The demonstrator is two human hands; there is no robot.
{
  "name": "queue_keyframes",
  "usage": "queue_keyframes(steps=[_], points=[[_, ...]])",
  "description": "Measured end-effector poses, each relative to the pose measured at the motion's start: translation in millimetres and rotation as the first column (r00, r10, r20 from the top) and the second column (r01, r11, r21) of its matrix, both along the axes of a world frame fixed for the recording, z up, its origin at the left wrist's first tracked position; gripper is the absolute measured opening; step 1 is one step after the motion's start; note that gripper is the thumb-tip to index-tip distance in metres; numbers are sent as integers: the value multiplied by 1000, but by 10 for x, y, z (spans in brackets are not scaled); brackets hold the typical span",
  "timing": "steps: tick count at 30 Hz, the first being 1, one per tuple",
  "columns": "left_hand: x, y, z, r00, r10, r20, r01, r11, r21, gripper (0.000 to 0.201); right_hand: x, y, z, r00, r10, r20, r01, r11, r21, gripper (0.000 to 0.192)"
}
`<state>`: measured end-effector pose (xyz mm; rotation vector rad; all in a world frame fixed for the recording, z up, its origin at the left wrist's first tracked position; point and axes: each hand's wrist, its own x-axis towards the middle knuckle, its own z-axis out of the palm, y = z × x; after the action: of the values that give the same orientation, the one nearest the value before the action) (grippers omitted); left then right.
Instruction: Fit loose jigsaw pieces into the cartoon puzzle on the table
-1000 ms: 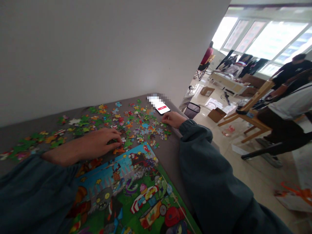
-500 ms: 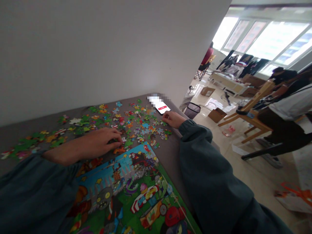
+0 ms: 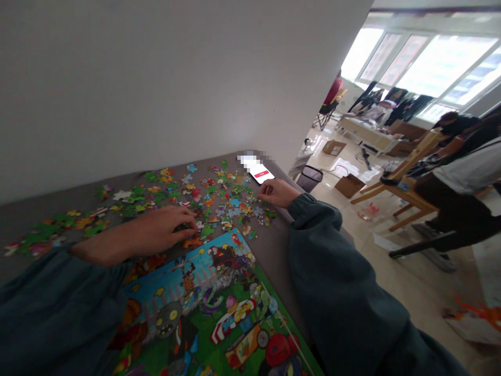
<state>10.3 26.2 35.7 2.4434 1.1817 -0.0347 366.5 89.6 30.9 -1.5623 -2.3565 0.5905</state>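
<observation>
We see the left hand (image 3: 164, 227) lying palm down on the grey table (image 3: 274, 250), its fingers (image 3: 187, 222) drawn loosely together and curled, the tips touching the loose puzzle pieces (image 3: 219, 201) at the near edge of the scatter. Whether a piece is pinched beneath them we cannot tell. The right hand (image 3: 276, 192) rests at the far right of the scatter, fingers bent and close together, tips on the table just near the phone (image 3: 261, 173). The pieces are small, flat, bright cardboard shapes. Nearer lies the glossy cartoon picture sheet (image 3: 219, 313).
</observation>
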Motion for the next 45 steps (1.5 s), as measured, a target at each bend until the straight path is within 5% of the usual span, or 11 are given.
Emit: queue_keyframes(steps=[18, 31, 37, 45], points=[[-4, -7, -3, 1000, -1, -23, 1, 1000, 8, 39, 16, 5, 9, 999, 17, -33, -18, 1000, -25, 12], [111, -140, 94, 995, -40, -95, 44, 998, 34, 32, 161, 74, -156, 991, 99, -89, -100, 995, -8, 24], [152, -188, 71, 990, 19, -140, -13, 999, 44, 28, 241, 137, -260, 987, 133, -87, -136, 990, -24, 15], [196, -214, 75, 988, 5, -157, 2, 999, 43, 27, 264, 139, -287, 989, -53, -139, 43, 996, -74, 6]])
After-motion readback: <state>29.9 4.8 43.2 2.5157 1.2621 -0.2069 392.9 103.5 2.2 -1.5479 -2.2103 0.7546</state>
